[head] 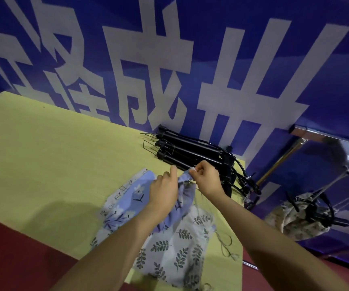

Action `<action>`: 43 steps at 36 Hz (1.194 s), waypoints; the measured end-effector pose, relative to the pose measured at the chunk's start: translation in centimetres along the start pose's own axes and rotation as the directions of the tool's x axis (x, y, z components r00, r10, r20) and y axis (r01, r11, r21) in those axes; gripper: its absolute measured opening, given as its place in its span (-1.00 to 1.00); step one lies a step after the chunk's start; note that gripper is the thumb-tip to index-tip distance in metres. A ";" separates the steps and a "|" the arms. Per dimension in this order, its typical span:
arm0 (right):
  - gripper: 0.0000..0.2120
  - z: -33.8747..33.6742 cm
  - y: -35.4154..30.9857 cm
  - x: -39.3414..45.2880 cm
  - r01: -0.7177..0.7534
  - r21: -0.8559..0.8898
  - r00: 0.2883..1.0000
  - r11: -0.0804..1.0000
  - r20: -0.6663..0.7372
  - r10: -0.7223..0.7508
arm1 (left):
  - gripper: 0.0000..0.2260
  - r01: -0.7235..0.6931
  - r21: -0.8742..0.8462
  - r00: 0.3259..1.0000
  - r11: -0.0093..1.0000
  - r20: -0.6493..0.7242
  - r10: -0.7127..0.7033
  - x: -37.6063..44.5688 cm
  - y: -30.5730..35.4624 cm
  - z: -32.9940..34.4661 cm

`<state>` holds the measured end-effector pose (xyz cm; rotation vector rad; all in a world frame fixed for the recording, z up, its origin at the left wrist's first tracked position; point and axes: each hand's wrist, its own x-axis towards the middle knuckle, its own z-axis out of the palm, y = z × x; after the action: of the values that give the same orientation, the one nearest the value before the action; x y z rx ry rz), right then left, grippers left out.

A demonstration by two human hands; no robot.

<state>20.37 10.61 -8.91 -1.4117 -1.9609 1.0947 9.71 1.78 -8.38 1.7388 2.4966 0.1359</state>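
Behind the table hung a blue banner (pixel 169 59) with big white characters, smooth and flat. The table (pixel 43 154) wore a yellow-green woven cover, matte and even, a plain bed for spreading cloth. Near its right end, reaching the near edge, lay a white leaf-print cloth (pixel 175 248), thin and rumpled, with frayed threads (pixel 226 246) trailing off its right side. Over it lay the blue floral cloth (pixel 131 198), soft and limp, its far edge bunched into a ridge between your hands, likely so you could find a hem. Black clip hangers (pixel 190 150), hard and slender, sat stacked at the far right corner, handy for hanging. Your left hand (pixel 165 190) clutched the bunched cloth, index finger raised; your right hand (pixel 207 179) pinched the ridge's tip between thumb and fingertips
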 end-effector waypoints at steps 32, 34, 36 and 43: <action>-0.78 2.5 8.1 2.1 -0.090 -0.599 0.979 0.796 0.093 0.181 | -0.13 0.020 -0.323 0.907 0.946 0.404 0.118 3.9 -2.9 3.3; -0.75 2.9 8.6 2.5 -0.079 -0.633 0.984 0.770 0.077 0.164 | -0.13 0.026 -0.359 0.904 0.933 0.407 0.131 4.3 -2.9 3.9; -0.76 3.1 9.0 2.6 -0.072 -0.652 0.987 0.755 0.063 0.148 | -0.14 0.026 -0.394 0.907 0.919 0.395 0.143 4.5 -3.0 4.2; -0.81 3.6 10.3 2.7 -0.036 -0.663 0.993 0.748 0.058 0.099 | -0.18 0.006 -0.442 0.908 0.897 0.379 0.180 4.4 -3.3 4.3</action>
<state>22.31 13.46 -19.60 -1.8123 -2.5283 0.4791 5.70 4.87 -13.16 1.5039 1.9047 0.2781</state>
